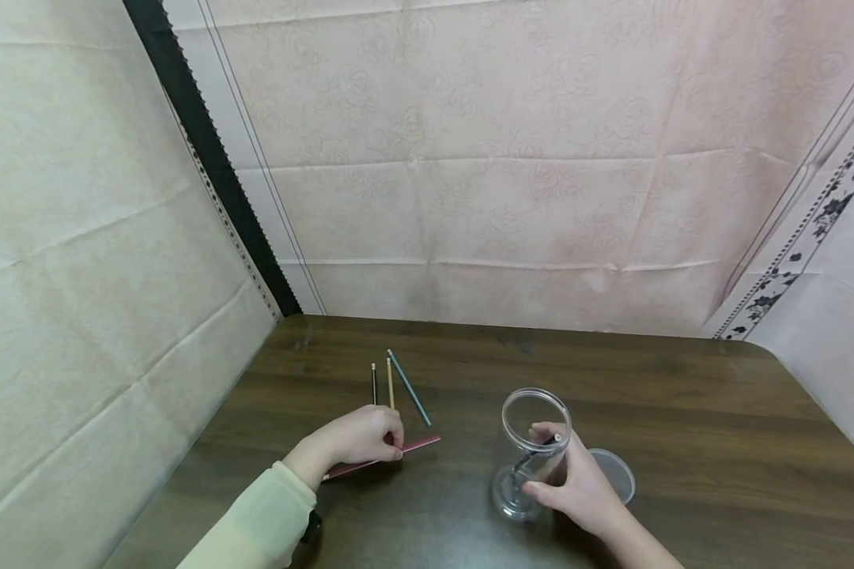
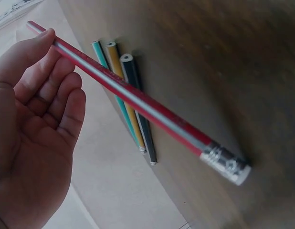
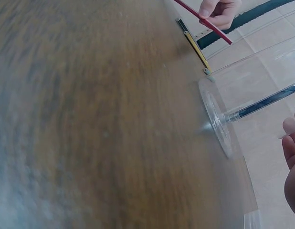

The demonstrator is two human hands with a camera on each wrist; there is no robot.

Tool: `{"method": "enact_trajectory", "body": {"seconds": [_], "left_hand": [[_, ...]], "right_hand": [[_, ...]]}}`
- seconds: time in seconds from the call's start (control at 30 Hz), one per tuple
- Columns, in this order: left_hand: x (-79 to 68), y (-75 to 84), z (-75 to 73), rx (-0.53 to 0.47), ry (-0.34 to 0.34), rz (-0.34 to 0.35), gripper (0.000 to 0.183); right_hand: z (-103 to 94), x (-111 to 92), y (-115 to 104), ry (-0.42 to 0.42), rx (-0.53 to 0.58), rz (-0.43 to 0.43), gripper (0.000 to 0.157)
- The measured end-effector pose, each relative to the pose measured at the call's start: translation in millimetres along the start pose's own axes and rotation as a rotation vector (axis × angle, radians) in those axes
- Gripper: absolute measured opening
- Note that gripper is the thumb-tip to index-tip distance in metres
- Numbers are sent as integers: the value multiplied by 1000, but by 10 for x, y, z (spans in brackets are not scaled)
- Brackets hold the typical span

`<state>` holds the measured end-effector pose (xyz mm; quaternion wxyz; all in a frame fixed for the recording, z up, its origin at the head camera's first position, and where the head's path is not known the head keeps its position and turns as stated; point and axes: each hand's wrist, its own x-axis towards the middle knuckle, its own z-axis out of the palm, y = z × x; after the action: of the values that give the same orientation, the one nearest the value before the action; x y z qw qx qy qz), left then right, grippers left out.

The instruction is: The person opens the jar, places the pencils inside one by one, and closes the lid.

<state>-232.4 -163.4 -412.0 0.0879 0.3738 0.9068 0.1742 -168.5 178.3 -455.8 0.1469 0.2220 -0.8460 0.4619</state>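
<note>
My left hand (image 1: 363, 435) pinches a red pencil (image 2: 133, 98) with a silver stripe between thumb and fingertips; its white eraser end points away from the fingers in the left wrist view. Beyond that hand lie a black pencil (image 1: 374, 382), a yellow pencil (image 1: 391, 384) and a teal pencil (image 1: 409, 387) on the table. My right hand (image 1: 576, 486) grips the side of a clear jar (image 1: 510, 462), thumb and fingers curled round it. Inside the jar leans one dark pencil (image 3: 267, 102), its eraser end down at the base.
A round clear lid (image 1: 617, 476) lies on the brown wooden table (image 1: 712, 442) just right of the jar, partly behind my right hand. Pale patterned cloth (image 1: 505, 197) hangs along the table's back and sides.
</note>
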Motion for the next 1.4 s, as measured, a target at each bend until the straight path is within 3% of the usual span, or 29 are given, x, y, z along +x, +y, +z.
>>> {"method": "enact_trajectory", "body": {"seconds": [0.3,0.57,0.77,1.0,1.17,1.3,1.4], "left_hand": [[41,136,-101,13,68,26,8],[118,383,-289,-151,217,68,7],[200,539,-410,-247,378,180,7],[283,814,-566,-476,595,251,8],[329,1014,-681,-679,725,252,5],[385,1160,-747,-834,857,333,7],[430,1272,-784,-910,939,429,20]], "right_hand": [[-6,-4,0,-5,18,4,66],[-4,-6,8,0,19,2,66],[4,-10,20,-7,11,2,65],[-5,-8,23,3,7,2,65],[4,-11,27,7,8,-6,65],[8,-10,29,3,17,-5,65],[27,-3,26,-2,35,-6,64]]}}
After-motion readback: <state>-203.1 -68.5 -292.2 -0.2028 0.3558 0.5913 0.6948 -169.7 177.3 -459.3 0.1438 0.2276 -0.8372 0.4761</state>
